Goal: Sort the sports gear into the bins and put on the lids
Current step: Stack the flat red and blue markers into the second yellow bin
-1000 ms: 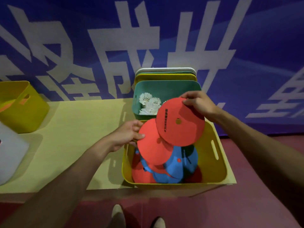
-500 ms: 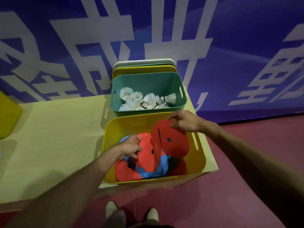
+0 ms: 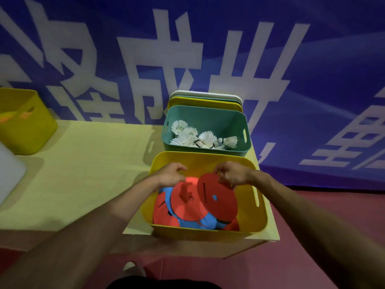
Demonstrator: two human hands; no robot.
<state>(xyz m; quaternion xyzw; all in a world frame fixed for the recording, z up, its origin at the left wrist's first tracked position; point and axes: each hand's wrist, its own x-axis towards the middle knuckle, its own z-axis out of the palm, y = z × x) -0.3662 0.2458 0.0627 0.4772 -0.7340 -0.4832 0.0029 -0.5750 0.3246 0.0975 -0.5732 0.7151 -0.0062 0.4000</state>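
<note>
At the 6 o'clock edge of the view a pale shoe [image 3: 133, 270] stands on the dark red floor [image 3: 312, 257], and both bare forearms reach up from there toward 12 o'clock. They meet over the near yellow bin [image 3: 208, 231], which sits on the corner of the pale yellow table [image 3: 83, 163], a little past 6 o'clock from the centre. Inside it lies a loose pile of flat discs [image 3: 177, 220], red and blue, overlapping.

The right hand [image 3: 232, 174] pinches the lettered red disc [image 3: 218, 200] at its rim, at about 1 o'clock on the disc. The disc is tilted above the pile, black lettering and a small centre hole facing up.

The left hand [image 3: 169, 177] is at 9 o'clock from the right hand, just apart from it. Its fingers are curled over the far rim of a second red disc [image 3: 185, 197], which is partly overlapped by the lettered one. I cannot tell whether they clamp the rim or only rest there.

Touching the yellow bin at its 12 o'clock side is a teal bin [image 3: 208, 115] with white feather shuttlecocks [image 3: 204, 138] heaped on its floor. Behind it, further toward 12 o'clock, lids stand on edge: a yellow lid [image 3: 200, 101] and a white lid [image 3: 206, 94].

At 9 o'clock, well apart, are a far yellow bin [image 3: 27, 130] showing something orange inside and, nearer, a pale grey object [image 3: 8, 170] cut by the frame edge. A blue banner [image 3: 312, 59] with large white characters fills the background
</note>
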